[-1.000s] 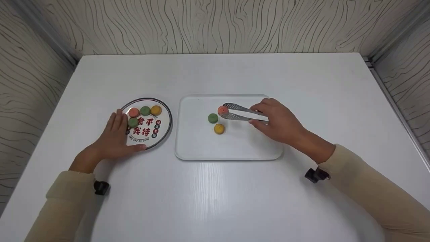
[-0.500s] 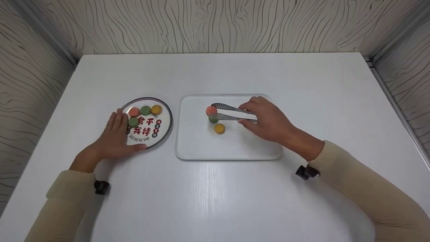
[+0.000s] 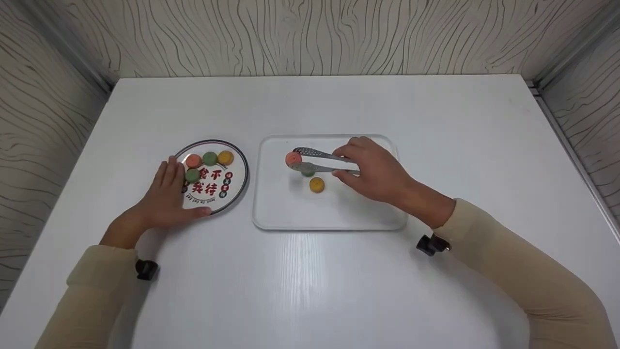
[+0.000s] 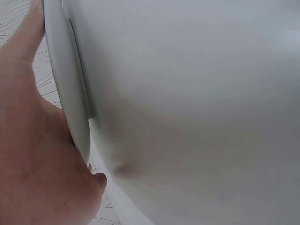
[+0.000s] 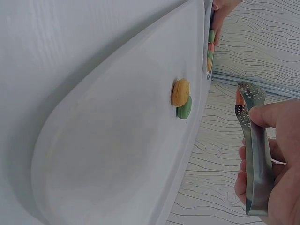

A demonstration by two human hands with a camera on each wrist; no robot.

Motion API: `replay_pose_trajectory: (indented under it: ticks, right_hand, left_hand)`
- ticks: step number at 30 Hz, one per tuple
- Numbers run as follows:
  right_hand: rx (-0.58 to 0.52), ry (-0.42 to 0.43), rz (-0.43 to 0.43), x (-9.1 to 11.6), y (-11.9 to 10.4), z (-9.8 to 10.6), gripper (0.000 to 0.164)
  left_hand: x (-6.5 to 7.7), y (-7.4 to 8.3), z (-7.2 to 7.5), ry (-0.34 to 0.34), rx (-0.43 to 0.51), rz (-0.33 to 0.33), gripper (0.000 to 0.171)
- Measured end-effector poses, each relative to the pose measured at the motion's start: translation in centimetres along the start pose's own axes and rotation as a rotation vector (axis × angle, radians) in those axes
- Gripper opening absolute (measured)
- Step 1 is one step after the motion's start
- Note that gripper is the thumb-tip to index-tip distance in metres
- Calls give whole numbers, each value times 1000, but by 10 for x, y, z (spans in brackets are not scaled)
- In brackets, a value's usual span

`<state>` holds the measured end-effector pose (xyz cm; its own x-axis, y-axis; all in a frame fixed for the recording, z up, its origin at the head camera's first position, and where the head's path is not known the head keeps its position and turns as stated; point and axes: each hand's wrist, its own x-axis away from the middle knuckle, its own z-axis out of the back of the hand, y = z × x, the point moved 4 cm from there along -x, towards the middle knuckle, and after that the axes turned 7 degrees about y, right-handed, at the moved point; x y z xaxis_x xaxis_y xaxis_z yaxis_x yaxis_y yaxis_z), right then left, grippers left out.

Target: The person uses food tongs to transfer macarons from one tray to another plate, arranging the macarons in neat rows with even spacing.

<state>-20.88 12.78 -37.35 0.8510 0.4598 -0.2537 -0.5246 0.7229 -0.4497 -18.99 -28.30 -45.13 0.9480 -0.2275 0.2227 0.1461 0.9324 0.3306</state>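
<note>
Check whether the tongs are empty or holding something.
Holding something: a pink macaron sits between the perforated tips of the tongs, which the right hand grips.

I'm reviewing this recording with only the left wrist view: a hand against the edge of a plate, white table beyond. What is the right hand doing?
Observer: The right hand grips metal tongs with a pink macaron between their tips.

Operator: I see the plate edge-on. What lies on it?

Observer: Four macarons: a second pink one, a green one and a yellow one in a row, plus another green one near the left hand's fingers.

Operator: Anything beside the plate?

Observer: Yes, to its right in the head view: a white tray bearing a yellow macaron and a green macaron.
</note>
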Motion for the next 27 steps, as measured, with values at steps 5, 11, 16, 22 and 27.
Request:
replay_pose_trajectory:
  ticks: [5,11,16,22,27]
  right_hand:
    - [-8,-4,19,-4,-4,-3,29]
    - [-4,-19,21,-8,-11,-7,31]
    - [9,-24,19,-10,-14,-10,31]
    - [24,-28,28,-14,-19,-13,31]
    - [11,-34,39,-17,-24,-15,32]
  left_hand:
    - [0,0,0,-2,3,8,132]
    - [0,0,0,-3,7,11,132]
    - [0,1,0,0,7,9,131]
    - [0,0,0,3,9,14,131]
    - [1,0,0,6,8,11,131]
